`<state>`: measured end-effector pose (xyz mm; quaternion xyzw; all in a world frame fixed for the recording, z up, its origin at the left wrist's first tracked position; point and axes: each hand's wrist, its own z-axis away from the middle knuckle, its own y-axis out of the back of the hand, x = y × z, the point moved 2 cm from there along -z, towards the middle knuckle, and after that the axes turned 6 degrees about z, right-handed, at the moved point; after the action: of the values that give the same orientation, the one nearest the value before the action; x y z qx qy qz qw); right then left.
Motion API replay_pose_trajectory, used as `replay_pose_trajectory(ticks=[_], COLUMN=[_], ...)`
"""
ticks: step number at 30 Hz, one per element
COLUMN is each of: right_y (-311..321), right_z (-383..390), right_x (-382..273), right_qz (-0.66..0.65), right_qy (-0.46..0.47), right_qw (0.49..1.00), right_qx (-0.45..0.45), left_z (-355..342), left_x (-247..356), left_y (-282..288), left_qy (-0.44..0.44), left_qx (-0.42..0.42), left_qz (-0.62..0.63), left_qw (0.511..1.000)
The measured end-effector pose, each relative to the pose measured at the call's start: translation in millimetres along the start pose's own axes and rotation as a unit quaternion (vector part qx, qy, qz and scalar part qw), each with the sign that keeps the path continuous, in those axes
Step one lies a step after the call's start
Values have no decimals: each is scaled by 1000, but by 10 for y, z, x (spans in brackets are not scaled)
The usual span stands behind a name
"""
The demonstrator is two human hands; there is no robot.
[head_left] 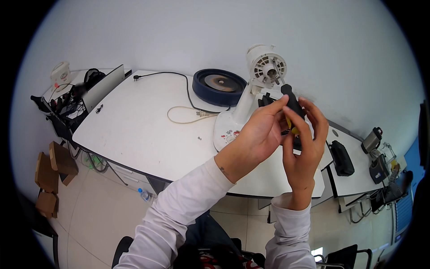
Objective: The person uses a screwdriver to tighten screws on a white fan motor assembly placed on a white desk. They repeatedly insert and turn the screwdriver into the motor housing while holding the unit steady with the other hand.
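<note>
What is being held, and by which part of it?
A screwdriver, by its black handle, in the right hand; whether the left hand also grips it cannot be told.

I log, on the floor (96,215): cardboard boxes (47,178), left; one blue-capped bottle (144,194). To my right: long black case (341,158), metal jug (371,141), black chair (342,258).

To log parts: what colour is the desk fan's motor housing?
The motor housing is white; best seen in the head view.
</note>
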<state>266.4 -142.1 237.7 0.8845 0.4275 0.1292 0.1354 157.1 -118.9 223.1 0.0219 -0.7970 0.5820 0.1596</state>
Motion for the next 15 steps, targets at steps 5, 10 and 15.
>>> replay_pose_trajectory(ticks=[5,10,15], right_y=[59,32,16], right_z=[20,80,63], right_x=[-80,27,-7], right_qz=[56,7,-15], right_qy=[-10,-36,-4], right_qw=[996,998,1000], right_qx=[-66,-46,4], left_z=[28,-2,-16], left_x=[28,-12,-7], left_y=[-26,-60,-113], left_qy=[26,9,53], left_qx=[-9,-5,-37], left_qz=[-32,-65,-53], left_qw=[999,998,996])
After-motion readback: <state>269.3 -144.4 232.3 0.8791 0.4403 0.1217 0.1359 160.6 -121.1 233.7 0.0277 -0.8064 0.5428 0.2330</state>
